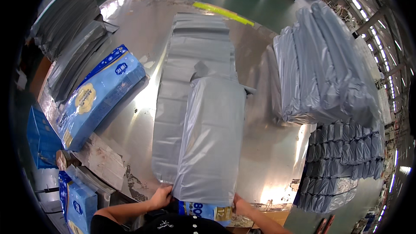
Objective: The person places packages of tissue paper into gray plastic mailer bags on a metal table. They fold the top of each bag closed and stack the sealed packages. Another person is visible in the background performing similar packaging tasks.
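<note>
A grey plastic bag (212,134) lies lengthwise on the metal table, pulled over a blue-and-gold tissue pack (223,213). The pack's near end sticks out of the bag's mouth, close to my body. At the mouth's left corner, my left hand (162,197) is closed on the bag's edge. My right hand (239,203) grips the right side of the mouth, its fingers partly hidden behind the bag. Beneath the filled bag is a flat stack of grey bags (199,43), reaching toward the table's far edge.
Another blue tissue pack (104,97) lies at left, beside folded grey bags (80,56). One more pack (80,203) stands lower left, near a blue bin (41,138). Filled grey bags (323,69) are piled on the right, with several stacked bundles (342,156) beyond the table (273,156).
</note>
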Action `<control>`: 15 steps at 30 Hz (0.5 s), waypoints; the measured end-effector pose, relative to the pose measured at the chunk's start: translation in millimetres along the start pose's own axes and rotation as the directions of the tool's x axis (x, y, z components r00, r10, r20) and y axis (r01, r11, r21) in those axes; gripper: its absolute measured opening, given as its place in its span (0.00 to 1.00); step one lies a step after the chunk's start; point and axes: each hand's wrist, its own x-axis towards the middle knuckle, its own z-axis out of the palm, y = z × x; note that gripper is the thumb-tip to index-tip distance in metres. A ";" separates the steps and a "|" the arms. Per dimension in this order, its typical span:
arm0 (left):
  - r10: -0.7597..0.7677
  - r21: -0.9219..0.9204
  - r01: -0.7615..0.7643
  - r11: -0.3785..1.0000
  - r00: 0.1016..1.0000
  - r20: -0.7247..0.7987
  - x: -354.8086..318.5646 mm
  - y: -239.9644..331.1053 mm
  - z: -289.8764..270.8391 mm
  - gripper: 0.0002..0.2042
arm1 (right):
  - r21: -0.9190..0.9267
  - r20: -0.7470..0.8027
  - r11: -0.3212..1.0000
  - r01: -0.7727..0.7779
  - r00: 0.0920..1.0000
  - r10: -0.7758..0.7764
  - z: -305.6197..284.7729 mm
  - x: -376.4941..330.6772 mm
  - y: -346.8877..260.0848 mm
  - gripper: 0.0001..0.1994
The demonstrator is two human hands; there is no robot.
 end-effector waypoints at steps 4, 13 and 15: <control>-0.074 0.074 0.075 0.994 0.997 -0.018 -30.6 -11.9 8.7 0.08 | -0.195 -0.083 0.969 0.150 0.982 -0.168 61.8 -29.3 7.1 0.34; 0.309 0.110 -0.294 0.949 0.813 -0.494 43.4 46.9 -76.1 0.07 | 0.154 -0.733 0.987 0.039 0.674 0.088 3.8 44.6 -99.3 0.17; 0.224 0.147 -0.176 0.973 0.871 -0.437 24.7 15.5 -33.4 0.06 | 0.257 -0.827 0.966 0.008 0.520 0.215 7.9 52.1 -89.2 0.16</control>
